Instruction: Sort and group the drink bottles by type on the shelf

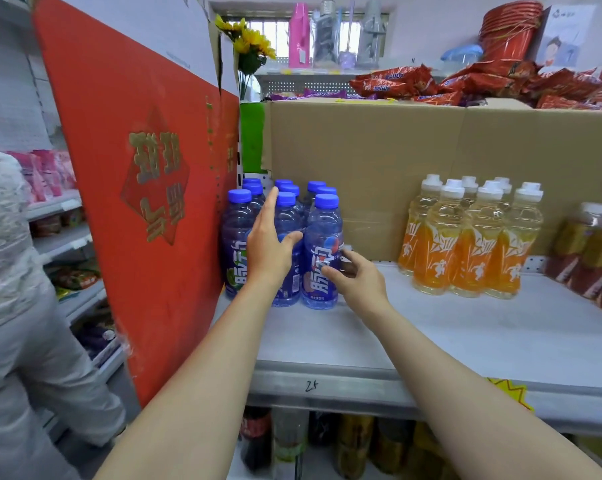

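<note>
**Squaring up the blue-cap cluster, shelf left end**

Blue-capped clear plastic bottles w/ blue labels sit grouped at left end of the grey metal shelf, tight vs the red cardboard panel. Orange-label white-capped bottles form a 2nd group well apart to the right; brown-label bottles at far right edge.

Left hand: fingers straight, flat vs middle front bottle, thumb across it, no grip. Right hand: fingers curled round lower body of the right front bottle, holding it.

Step IMO: tuck that bottle into line w/ its row.

How to do well:
- keep grip low, slide don't lift; base stays on shelf
- left hand as a brace so neighbours don't topple
- push toward red panel, close gaps
- leave the gap to orange group, types stay separate
</note>
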{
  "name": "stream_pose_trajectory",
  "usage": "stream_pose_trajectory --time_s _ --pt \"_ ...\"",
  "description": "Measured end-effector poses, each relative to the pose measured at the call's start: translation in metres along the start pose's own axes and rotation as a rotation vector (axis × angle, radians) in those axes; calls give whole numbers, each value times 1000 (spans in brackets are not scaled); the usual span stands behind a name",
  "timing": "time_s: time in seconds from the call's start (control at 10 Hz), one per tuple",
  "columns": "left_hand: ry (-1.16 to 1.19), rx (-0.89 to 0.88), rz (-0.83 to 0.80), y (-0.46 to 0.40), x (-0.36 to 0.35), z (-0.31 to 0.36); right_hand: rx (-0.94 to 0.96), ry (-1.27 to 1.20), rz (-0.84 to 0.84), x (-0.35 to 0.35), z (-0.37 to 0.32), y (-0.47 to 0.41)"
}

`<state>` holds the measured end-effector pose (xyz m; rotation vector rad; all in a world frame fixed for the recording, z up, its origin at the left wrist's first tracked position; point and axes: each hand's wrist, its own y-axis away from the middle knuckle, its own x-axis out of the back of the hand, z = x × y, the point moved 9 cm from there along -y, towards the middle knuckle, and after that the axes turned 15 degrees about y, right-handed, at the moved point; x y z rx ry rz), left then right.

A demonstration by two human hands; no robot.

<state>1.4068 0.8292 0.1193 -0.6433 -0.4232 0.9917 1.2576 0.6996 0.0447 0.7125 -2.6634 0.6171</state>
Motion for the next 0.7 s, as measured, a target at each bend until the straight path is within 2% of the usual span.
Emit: stream_pose_trajectory --time_s 0.2,0.4,0.6,0.7 --pt "-1 0 -10 0 -2 -2 -12 22 -5 -1 -2 2" --pt "-111 47 -44 4 -7 8 -12 109 -12 0 -7 2" --pt "-269 206 -78 14 -10 21 11 272 -194 2 -20 7" --pt "-340 283 -70 15 -8 36 -6 360 -203 23 -27 13"
